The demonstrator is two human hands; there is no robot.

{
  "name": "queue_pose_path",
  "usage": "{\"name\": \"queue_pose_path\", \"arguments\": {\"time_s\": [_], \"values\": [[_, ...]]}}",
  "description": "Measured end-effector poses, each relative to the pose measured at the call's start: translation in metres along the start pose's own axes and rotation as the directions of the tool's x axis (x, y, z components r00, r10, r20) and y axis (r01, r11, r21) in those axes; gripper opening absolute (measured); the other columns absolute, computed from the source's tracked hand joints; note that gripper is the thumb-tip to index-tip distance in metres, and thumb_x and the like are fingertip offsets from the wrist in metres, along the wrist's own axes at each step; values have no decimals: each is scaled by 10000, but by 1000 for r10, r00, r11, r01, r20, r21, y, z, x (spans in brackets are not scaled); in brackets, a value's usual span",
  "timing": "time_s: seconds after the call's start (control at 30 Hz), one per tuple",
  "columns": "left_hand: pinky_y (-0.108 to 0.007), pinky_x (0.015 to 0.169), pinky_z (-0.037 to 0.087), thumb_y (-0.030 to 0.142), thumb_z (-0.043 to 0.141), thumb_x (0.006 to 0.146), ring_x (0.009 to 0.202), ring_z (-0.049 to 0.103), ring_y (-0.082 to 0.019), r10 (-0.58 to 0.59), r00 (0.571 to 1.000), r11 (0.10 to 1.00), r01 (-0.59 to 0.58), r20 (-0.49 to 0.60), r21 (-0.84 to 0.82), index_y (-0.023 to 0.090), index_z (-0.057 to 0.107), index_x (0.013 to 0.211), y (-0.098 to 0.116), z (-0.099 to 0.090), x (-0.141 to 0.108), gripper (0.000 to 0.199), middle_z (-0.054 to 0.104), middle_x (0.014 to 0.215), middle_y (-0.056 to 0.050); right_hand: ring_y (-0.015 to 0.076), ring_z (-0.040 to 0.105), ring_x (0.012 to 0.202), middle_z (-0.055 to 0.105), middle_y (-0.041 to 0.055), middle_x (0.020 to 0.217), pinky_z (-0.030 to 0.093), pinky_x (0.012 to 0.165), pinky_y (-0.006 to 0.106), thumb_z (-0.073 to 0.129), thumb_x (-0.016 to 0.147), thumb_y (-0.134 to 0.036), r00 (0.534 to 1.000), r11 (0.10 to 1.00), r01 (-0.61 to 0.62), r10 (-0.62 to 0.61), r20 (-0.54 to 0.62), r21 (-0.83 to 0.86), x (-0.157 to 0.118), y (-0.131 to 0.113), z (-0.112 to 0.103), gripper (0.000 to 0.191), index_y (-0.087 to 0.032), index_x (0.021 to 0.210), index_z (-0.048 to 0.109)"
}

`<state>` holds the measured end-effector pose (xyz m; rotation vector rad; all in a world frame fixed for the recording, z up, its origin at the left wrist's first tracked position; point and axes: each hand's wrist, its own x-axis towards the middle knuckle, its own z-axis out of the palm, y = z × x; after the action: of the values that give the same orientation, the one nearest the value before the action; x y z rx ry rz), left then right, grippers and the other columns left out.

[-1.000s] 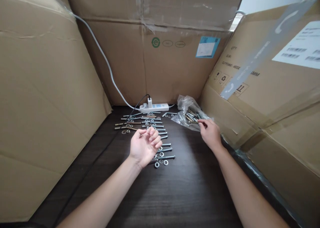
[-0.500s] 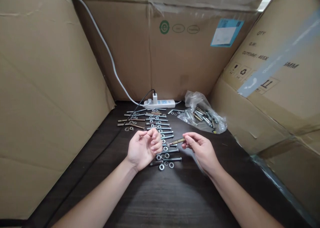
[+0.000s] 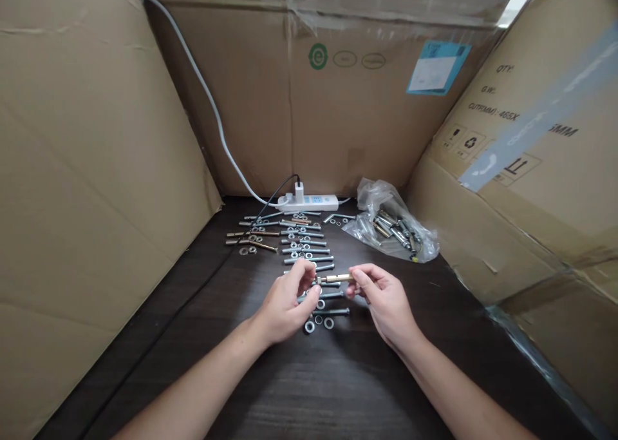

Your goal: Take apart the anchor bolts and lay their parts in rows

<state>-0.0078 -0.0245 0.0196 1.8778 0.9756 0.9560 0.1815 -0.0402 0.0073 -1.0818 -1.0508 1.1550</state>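
My right hand (image 3: 381,298) pinches the sleeve end of a yellowish metal expansion bolt (image 3: 338,278) between thumb and fingers. The bolt lies level, its threaded end and nut (image 3: 319,281) pointing left. Around that nut end my left hand (image 3: 292,301) has its thumb and forefinger parted; whether a fingertip touches the nut I cannot tell. Beneath both hands, a column of silver bolts (image 3: 333,312) lies on the dark table, with washers (image 3: 329,323) and nuts (image 3: 309,326) beside them. My left hand hides part of this column.
Longer sleeved bolts (image 3: 251,234) lie at the back left. A clear plastic bag (image 3: 371,192) with metal sleeves sits at the back right. Behind stands a white power strip (image 3: 328,203); its black cable (image 3: 193,294) crosses the table's left side. Cardboard walls (image 3: 241,105) enclose three sides.
My left hand has turned from a curled, palm-up pose to one with thumb and forefinger parted at the nut. The bolt in my right hand has tipped from slanted to level.
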Motion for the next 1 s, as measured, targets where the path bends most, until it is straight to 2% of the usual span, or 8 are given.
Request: {"name": "queue_pose_path", "arguments": {"time_s": [0.1,0.27,0.33,0.43,0.53,0.63,0.77,1.0], "values": [[-230,570,313,274,485,851,632,412,-119,-19,1000,999,19,-8,26,213,428,931,-1,0,2,116,452,732,24,121,571,580,592,-12,628,478,579,257,656,774,-402,1000,1000,-13,14,20,-9,1,1,-1,237,-165,790,644],[-238,580,316,299,438,888,631,426,-128,-18,999,993,12,51,114,223,451,958,0,-1,3,104,479,727,22,108,535,551,566,-16,622,442,540,237,660,756,-436,997,999,-43,45,56,-27,2,2,0,277,-164,794,627],[-240,587,317,299,425,895,625,423,-128,2,998,990,-12,69,140,222,461,954,1,-1,3,103,477,720,24,83,464,484,512,-33,599,378,464,213,637,754,-485,988,995,-100,100,116,-12,1,1,1,328,-165,819,614],[-242,593,319,292,418,898,623,421,-130,42,996,986,-54,83,158,220,468,961,3,-1,3,109,486,728,19,51,266,413,329,-84,531,222,391,179,582,765,-551,952,976,-219,210,224,13,-1,1,3,390,-175,865,592],[-237,593,322,282,410,903,631,434,-131,64,994,979,-79,85,186,225,469,990,4,0,2,120,504,750,14,59,155,427,215,-93,513,121,392,185,530,768,-607,929,962,-267,274,249,-61,-2,0,2,442,-171,811,587],[-230,590,328,285,408,908,634,443,-127,68,993,973,-86,92,214,228,469,1009,4,0,2,131,510,759,14,76,211,450,271,-63,501,156,413,209,458,807,-619,954,966,-119,175,242,-231,-1,0,-1,488,-162,695,585],[-230,593,338,300,428,901,628,443,-124,80,991,963,-105,109,248,221,471,1001,5,0,1,135,507,745,17,108,357,561,400,-21,568,264,516,230,414,874,-524,966,891,143,-30,258,-430,1,2,-6,462,-168,585,477],[-232,579,332,328,433,897,613,454,-119,65,981,944,-120,184,308,210,478,898,8,-1,1,127,519,721,27,85,200,504,204,-33,536,154,475,250,341,895,-519,979,802,170,-70,194,-572,1,5,-9,506,-193,527,223]]}}
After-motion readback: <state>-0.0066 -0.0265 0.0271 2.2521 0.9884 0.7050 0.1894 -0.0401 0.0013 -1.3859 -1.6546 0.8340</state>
